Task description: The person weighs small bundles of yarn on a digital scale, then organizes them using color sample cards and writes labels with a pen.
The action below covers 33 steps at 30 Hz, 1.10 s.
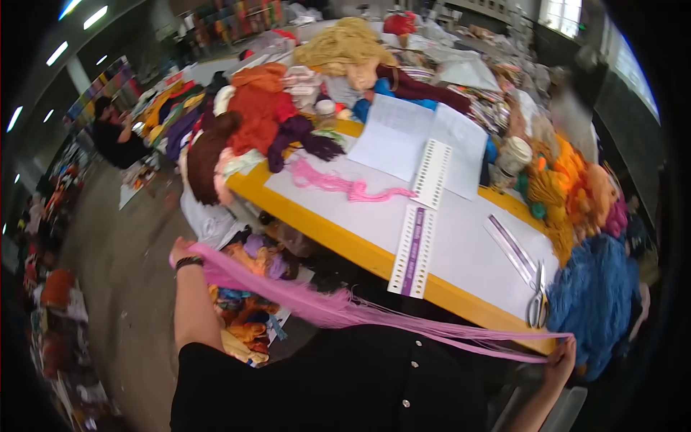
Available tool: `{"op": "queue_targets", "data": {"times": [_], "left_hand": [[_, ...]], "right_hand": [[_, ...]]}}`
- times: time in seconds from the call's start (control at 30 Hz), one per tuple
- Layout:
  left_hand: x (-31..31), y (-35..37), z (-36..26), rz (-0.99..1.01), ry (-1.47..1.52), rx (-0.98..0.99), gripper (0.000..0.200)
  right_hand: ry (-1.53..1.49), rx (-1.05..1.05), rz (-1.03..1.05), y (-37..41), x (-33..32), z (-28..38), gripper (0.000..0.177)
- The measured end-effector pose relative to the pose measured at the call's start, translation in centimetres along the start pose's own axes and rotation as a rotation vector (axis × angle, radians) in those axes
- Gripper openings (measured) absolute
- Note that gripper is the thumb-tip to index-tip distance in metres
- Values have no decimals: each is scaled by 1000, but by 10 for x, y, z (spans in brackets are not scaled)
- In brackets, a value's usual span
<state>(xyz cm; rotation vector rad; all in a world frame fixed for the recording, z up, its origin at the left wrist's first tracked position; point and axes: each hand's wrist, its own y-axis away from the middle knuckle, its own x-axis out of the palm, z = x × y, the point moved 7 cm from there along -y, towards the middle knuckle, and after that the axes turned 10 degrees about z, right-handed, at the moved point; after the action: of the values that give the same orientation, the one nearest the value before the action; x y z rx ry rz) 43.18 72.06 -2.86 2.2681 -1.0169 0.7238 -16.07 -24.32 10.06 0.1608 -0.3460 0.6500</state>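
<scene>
A long skein of pink yarn (317, 302) stretches across the front of my body, held at both ends. My left hand (183, 250), raised out to the left, is closed around its thicker, bunched end. At the lower right, my right hand (563, 353) grips the thinner end, where the strands narrow. Between the hands the threads spread loosely and sag a little. Scissors (538, 299) lie on the table edge just above my right hand. A smaller bundle of pink yarn (353, 187) rests on the white tabletop (468, 252).
Punched cards (412, 248), an open paper booklet (392, 137) and a ruler (509, 248) lie on the yellow-edged table. Colourful yarn heaps (263, 93) crowd its back and left. Blue yarn (594, 302) hangs at the right corner. A person (119, 133) sits far left beyond the floor (122, 288).
</scene>
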Motion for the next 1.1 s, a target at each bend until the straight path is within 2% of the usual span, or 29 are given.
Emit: {"op": "queue_targets", "data": {"times": [0.03, 0.07, 0.1, 0.13, 0.17, 0.2, 0.3, 0.33, 0.37, 0.4, 0.5, 0.53, 0.57, 0.63, 0.67, 0.73, 0.77, 0.8, 0.87, 0.97, 1.1], "left_hand": [[3, 3, -2, -6, 40, 15, 6], [14, 18, -2, -36, 37, -22, 8], [28, 29, 2, 14, 42, -35, 10], [37, 35, 8, 61, 9, -6, 11], [47, 41, 13, 105, -18, 28, 12], [66, 67, 26, 150, -16, -46, 11], [108, 142, 84, 403, -113, -262, 21], [110, 155, 113, 498, -132, -396, 21], [139, 219, 125, 509, -203, -479, 22], [148, 250, 150, 749, -232, -677, 29], [177, 363, 185, 924, -295, -823, 38], [184, 390, 195, 944, -341, -828, 35], [199, 422, 199, 1048, -318, -846, 33], [222, 477, 193, 1169, -347, -872, 36], [232, 499, 192, 1263, -303, -861, 40], [247, 529, 190, 1371, -320, -863, 50], [253, 538, 189, 1439, -319, -834, 52], [251, 542, 193, 1459, -319, -885, 53], [252, 548, 197, 1447, -332, -879, 54], [251, 552, 200, 1388, -368, -851, 54], [247, 551, 204, 1439, -395, -876, 50]], "right_hand": [[5, -73, -88, -6, -51, 7, 13], [-7, -119, -353, -5, -107, 16, 8], [111, -141, -580, 8, -132, 33, 6], [199, -184, -614, 13, -158, 47, 9], [200, -314, -559, -6, -225, 44, 13], [235, -288, -468, -6, -212, 46, 14], [296, -148, -246, 4, -46, 51, 12], [290, -95, -162, 7, 8, 46, 11], [276, -35, -70, 9, 58, 37, 11], [253, 25, 25, 14, 103, 26, 11], [185, 186, 328, 24, 224, -13, 12], [142, 243, 401, 26, 255, -29, 14], [156, 299, 485, 27, 286, -42, 15], [220, 421, 557, 35, 338, -60, 19], [224, 374, 693, 37, 362, -68, 22], [301, 256, 726, 38, 389, -87, 23], [232, 233, 776, 40, 400, -92, 23], [163, 211, 825, 43, 407, -95, 22], [78, 360, 905, 46, 412, -117, 20], [157, 401, 857, 47, 412, -125, 23], [214, 417, 863, 46, 410, -121, 21]]}}
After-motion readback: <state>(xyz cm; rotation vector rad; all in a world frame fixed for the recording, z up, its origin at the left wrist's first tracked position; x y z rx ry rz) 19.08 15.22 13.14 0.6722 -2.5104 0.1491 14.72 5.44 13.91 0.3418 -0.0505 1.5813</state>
